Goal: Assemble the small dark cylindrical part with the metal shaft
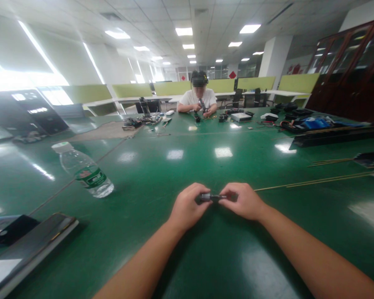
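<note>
Between my hands, a little above the green table (149,232), is a short dark grey cylindrical piece (206,197) with a thinner part towards the right. It lies roughly level. Wrapped round its thick end is my left hand (188,207), thumb and fingers closed. My right hand (244,202) pinches the thin end between thumb and fingertips. Fingers cover both ends, and blur hides its exact kind.
A water bottle (93,177) stands at the left, tilted in view. Near the left edge lies a dark notebook (46,236). Thin brass-coloured rods (311,181) extend right. Across the table, a person (190,99) handles a dark tool among scattered parts.
</note>
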The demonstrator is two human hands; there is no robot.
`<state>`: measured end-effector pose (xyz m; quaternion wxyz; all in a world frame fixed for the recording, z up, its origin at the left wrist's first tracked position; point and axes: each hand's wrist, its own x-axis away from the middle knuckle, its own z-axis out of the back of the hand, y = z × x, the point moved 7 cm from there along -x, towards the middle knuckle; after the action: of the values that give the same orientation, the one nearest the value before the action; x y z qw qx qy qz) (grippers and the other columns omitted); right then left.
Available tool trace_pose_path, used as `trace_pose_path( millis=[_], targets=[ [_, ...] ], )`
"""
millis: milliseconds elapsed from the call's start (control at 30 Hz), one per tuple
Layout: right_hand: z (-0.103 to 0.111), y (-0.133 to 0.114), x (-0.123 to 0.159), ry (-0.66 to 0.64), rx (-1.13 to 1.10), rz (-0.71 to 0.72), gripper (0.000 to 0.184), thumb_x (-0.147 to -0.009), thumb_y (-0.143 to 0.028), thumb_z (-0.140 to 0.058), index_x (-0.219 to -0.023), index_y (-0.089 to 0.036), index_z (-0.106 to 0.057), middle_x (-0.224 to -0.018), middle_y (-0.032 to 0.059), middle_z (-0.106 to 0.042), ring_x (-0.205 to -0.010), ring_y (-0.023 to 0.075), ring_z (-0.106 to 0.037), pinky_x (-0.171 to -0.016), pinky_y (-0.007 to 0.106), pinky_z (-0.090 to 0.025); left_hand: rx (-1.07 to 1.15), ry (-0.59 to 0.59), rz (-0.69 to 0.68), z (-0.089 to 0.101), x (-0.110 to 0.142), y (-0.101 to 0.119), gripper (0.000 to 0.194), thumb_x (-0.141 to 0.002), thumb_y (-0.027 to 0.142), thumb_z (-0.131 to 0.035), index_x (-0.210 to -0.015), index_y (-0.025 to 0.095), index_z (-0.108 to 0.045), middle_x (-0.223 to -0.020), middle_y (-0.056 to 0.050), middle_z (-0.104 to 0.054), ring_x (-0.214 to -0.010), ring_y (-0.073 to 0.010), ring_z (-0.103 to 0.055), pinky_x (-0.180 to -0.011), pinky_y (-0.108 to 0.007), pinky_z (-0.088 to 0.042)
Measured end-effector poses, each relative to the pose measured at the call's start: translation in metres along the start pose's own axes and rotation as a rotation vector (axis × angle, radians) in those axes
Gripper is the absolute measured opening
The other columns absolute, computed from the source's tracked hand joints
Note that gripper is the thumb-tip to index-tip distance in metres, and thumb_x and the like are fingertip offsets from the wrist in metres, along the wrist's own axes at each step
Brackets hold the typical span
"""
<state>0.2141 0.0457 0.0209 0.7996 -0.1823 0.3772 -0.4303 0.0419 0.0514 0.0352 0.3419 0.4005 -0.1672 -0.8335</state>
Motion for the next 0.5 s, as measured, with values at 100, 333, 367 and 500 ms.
trace_pose_path(
  millis=[100, 333, 367, 500],
  targets=[
    [-0.0003, 0.0009, 0.0000, -0.004, 0.006, -0.006, 0.006, -0.078, -0.020, -0.073, -0.084, -0.019, -0.072, -0.076, 0.0010, -0.070, -0.067, 0.0155, -0.063, -0.064, 0.026, -0.046, 0.001, 0.004, -0.009, 0.0006, -0.0006, 0.0009, 0.021, -0.078, 0.014, -0.072, -0.097, 0.021, -0.065, -0.096, -0.003, -0.067, -0.088, -0.0166, -0.063, -0.079, -0.028, -0.050],
    [0.0015, 0.0004, 0.0001, 0.003, 0.006, -0.021, 0.006, -0.079, -0.020, -0.072, -0.085, -0.019, -0.072, -0.076, 0.0016, -0.070, -0.068, 0.0158, -0.063, -0.064, 0.026, -0.046, -0.002, 0.009, -0.005, 0.0023, -0.0008, 0.0019, 0.021, -0.078, 0.014, -0.072, -0.097, 0.021, -0.065, -0.096, -0.003, -0.067, -0.089, -0.0165, -0.063, -0.080, -0.029, -0.050],
    [0.0016, 0.0001, 0.0001, 0.002, 0.006, -0.019, 0.006, -0.079, -0.020, -0.072, -0.084, -0.019, -0.072, -0.076, 0.0017, -0.070, -0.068, 0.0158, -0.063, -0.064, 0.027, -0.046, -0.001, 0.009, -0.004, 0.0024, -0.0007, 0.0017, 0.021, -0.078, 0.014, -0.072, -0.097, 0.021, -0.065, -0.096, -0.003, -0.067, -0.089, -0.0164, -0.063, -0.080, -0.028, -0.050],
    [0.0024, -0.0001, -0.0002, 0.007, 0.013, -0.013, 0.005, -0.079, -0.021, -0.072, -0.084, -0.019, -0.072, -0.076, 0.0020, -0.071, -0.068, 0.0160, -0.063, -0.065, 0.027, -0.047, -0.003, 0.008, -0.001, 0.0027, -0.0010, 0.0015, 0.022, -0.078, 0.014, -0.072, -0.098, 0.021, -0.065, -0.096, -0.003, -0.067, -0.089, -0.0164, -0.063, -0.080, -0.029, -0.050]
  ],
)
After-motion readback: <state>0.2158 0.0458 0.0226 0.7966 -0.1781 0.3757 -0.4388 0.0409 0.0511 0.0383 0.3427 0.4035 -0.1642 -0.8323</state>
